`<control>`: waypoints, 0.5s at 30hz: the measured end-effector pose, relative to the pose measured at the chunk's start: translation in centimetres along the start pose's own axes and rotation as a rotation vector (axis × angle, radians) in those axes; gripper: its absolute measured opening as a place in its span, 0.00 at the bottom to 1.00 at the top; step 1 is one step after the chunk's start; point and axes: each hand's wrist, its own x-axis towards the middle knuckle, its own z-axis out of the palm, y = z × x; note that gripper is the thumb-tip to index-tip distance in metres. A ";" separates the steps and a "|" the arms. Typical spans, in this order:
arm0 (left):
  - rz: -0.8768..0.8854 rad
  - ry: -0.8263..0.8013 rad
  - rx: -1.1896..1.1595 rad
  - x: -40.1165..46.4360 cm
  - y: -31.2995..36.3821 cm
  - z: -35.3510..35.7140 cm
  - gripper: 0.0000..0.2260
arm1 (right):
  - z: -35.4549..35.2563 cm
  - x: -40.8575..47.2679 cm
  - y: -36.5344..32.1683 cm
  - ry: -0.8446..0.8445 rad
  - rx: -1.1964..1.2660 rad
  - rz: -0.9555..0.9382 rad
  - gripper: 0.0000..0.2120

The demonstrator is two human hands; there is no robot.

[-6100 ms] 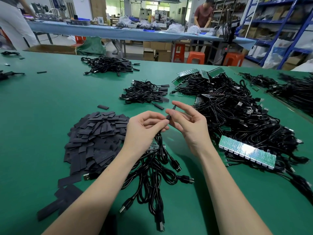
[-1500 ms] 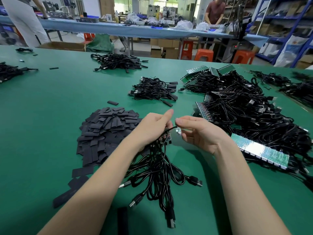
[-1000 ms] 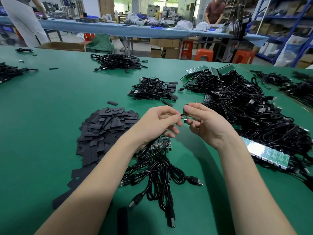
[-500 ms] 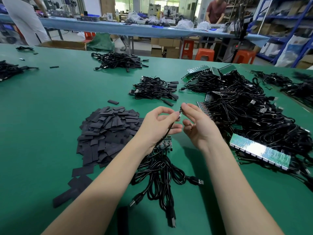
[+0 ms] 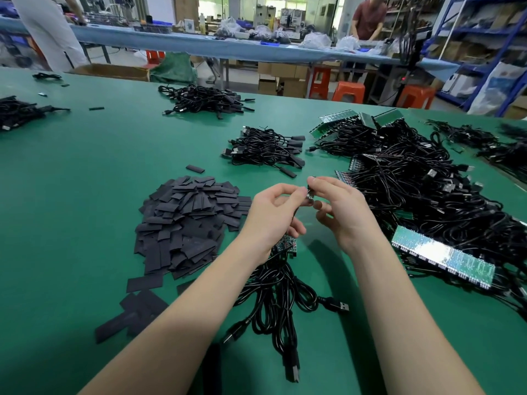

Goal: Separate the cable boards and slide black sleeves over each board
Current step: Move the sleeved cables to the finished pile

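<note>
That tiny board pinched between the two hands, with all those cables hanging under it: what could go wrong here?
The small board is held only by fingertips of the left hand and right hand, so it might slip or bend. The cable bundle dangling from the left hand could tug on it or snag the big cable pile close by. The black sleeves lie right beside the left forearm, which could scatter them.

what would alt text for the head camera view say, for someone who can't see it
Two bare hands, left hand and right hand, pinch a small circuit board between their fingertips above a green table. A bundle of black USB cables hangs below them. A pile of flat black sleeves lies to the left, tangled black cables with green board strips to the right.
</note>
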 end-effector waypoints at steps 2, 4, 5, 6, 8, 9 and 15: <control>0.009 -0.009 0.020 0.0 0.0 -0.1 0.06 | 0.0 0.0 -0.7 -0.009 -0.089 -0.026 0.04; -0.003 -0.006 -0.001 0.2 -0.1 -0.3 0.05 | 0.1 0.0 -1.1 -0.012 -0.155 -0.052 0.05; -0.014 0.002 -0.018 0.3 -0.1 -0.4 0.04 | 0.0 0.0 -1.4 -0.022 -0.197 -0.061 0.04; -0.023 0.014 -0.037 0.4 -0.2 -0.3 0.04 | -0.1 0.0 -1.7 -0.034 -0.251 -0.064 0.04; -0.033 0.040 -0.044 0.4 -0.3 -0.1 0.04 | -0.2 0.1 -2.3 -0.027 -0.413 -0.087 0.10; -0.033 0.048 -0.030 0.4 -0.4 0.0 0.04 | -0.2 0.2 -2.7 0.011 -0.520 -0.129 0.12; 0.061 0.095 0.284 0.2 -1.2 1.0 0.11 | 5.0 0.1 -4.4 -0.044 -1.054 -0.469 0.02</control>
